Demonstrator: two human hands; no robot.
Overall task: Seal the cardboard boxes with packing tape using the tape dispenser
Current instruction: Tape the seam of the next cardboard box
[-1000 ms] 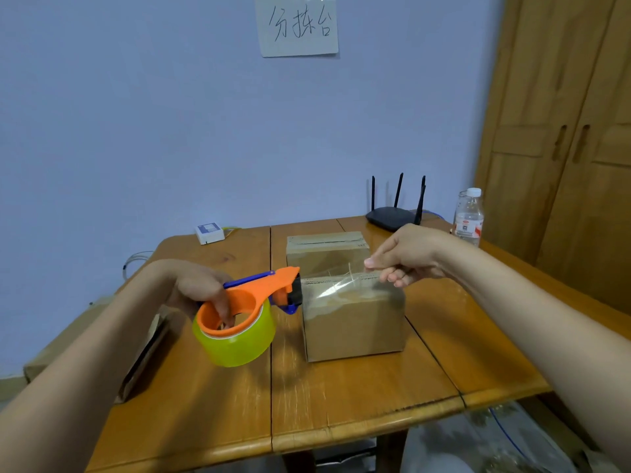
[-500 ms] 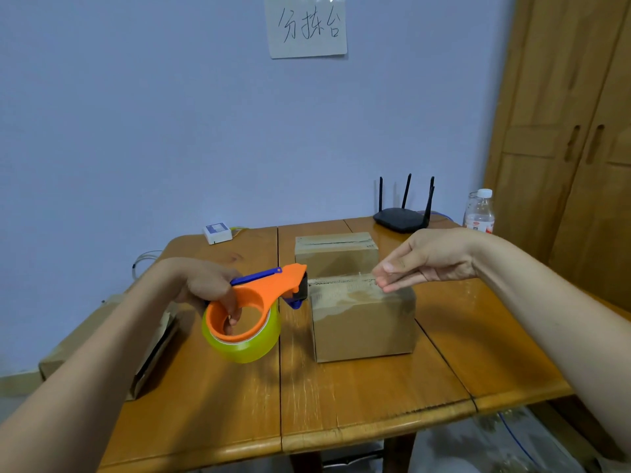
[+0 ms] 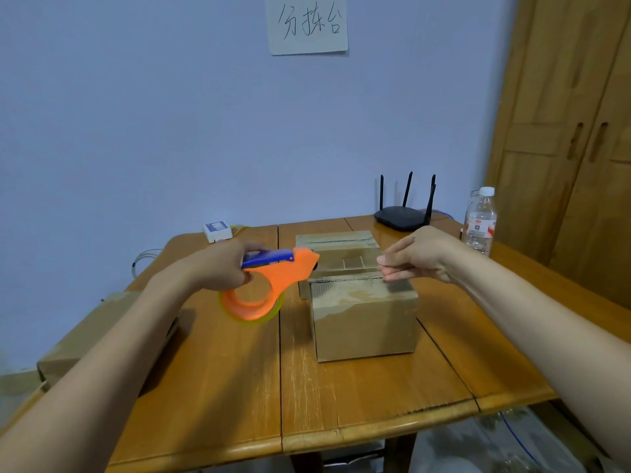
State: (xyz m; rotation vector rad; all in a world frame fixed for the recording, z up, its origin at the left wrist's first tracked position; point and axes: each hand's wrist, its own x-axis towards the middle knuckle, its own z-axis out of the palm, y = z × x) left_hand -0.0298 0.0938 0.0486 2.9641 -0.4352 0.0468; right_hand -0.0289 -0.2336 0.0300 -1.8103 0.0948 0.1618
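The near cardboard box [image 3: 364,319] sits on the wooden table [image 3: 218,387] a little right of centre, its top glossy with clear tape. At its 12 o'clock a second cardboard box [image 3: 336,241] stands just behind it, apparently touching, a strip of tape along its top.

At the near box's 10 o'clock the orange tape dispenser [image 3: 269,286] hangs above the table, its nose pointing at the box's top left corner, a yellow-green tape roll [image 3: 254,314] in its ring. The left hand [image 3: 222,268] grips it, fingers curled round the handle beside the blue lever [image 3: 268,258].

The right hand [image 3: 421,259] is at the box's top back edge, around 1 o'clock, fingers straight and close together with the fingertips [image 3: 387,276] touching the box top.

Further out, a black router [image 3: 403,216] stands at 12 o'clock near the wall, a water bottle [image 3: 479,221] at 2 o'clock, a small white box [image 3: 216,231] at 10 o'clock. A paper note [image 3: 307,23] hangs on the blue wall, and a wooden wardrobe [image 3: 573,131] stands at 3 o'clock.
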